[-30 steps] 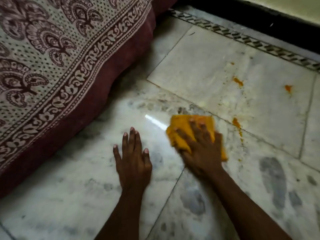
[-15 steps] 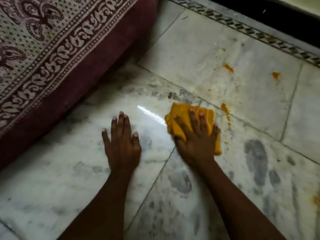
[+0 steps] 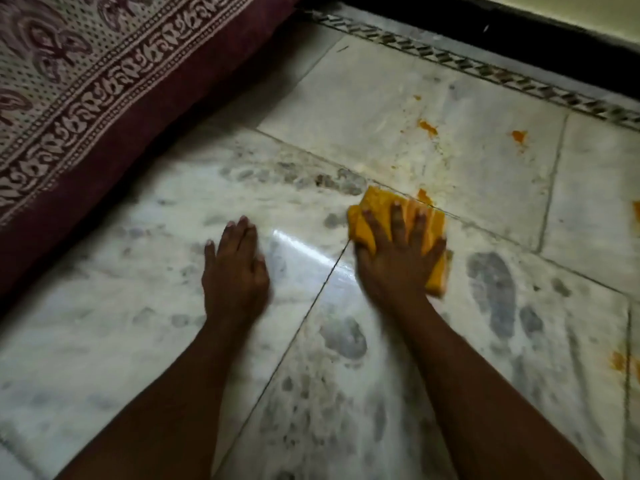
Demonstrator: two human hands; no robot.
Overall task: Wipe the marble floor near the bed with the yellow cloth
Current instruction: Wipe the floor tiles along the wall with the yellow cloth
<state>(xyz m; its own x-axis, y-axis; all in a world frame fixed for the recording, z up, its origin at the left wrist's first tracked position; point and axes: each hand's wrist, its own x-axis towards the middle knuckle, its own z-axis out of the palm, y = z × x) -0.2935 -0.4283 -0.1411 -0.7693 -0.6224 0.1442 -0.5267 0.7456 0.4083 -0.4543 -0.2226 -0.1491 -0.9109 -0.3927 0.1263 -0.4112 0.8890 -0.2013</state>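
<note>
The folded yellow cloth [image 3: 377, 206] lies flat on the white, grey-veined marble floor [image 3: 346, 116], at a tile joint. My right hand [image 3: 398, 258] presses down on the cloth with fingers spread, covering most of it. My left hand [image 3: 235, 271] rests flat on the bare floor to the left, fingers together, holding nothing. An orange smear [image 3: 423, 196] sits just beyond the cloth's far edge. More orange spots [image 3: 427, 128] mark the tile further out.
The bed [image 3: 104, 81], with a maroon patterned cover, fills the upper left and overhangs the floor. A patterned border strip [image 3: 485, 71] and dark skirting [image 3: 519, 29] run along the far wall. Another orange stain [image 3: 618, 362] lies at the right edge.
My right hand has slid the cloth away from me toward the orange smear at the tile joint. The left hand stays planted on the floor. The view has shifted slightly.
</note>
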